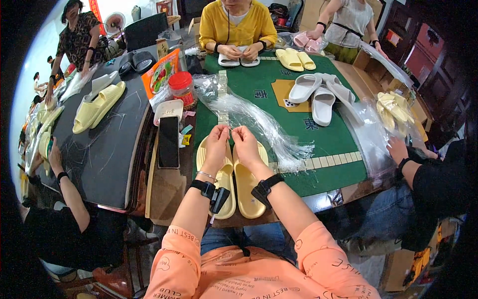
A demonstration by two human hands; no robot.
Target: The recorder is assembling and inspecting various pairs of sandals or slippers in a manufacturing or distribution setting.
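Observation:
A pair of pale yellow slippers, the left slipper [227, 187] beside the right slipper [249, 192], lies at the table's near edge with the heels toward me. Over their front straps, my left hand [217, 148] and my right hand [246, 147] meet with fingertips pinched together. Whatever thin thing they hold between them is too small to make out. Just beyond and to the right of my hands, a bundle of clear, thin plastic strands [264, 127] spreads over the green mat [323, 149].
Left of the slippers are a black phone [169, 142], a white dish [168, 110], a red-lidded jar [181, 87] and an orange bag [162, 74]. Grey slippers [322, 102] are piled on the mat; clear plastic bags [371, 134] lie right. Several people work around the tables.

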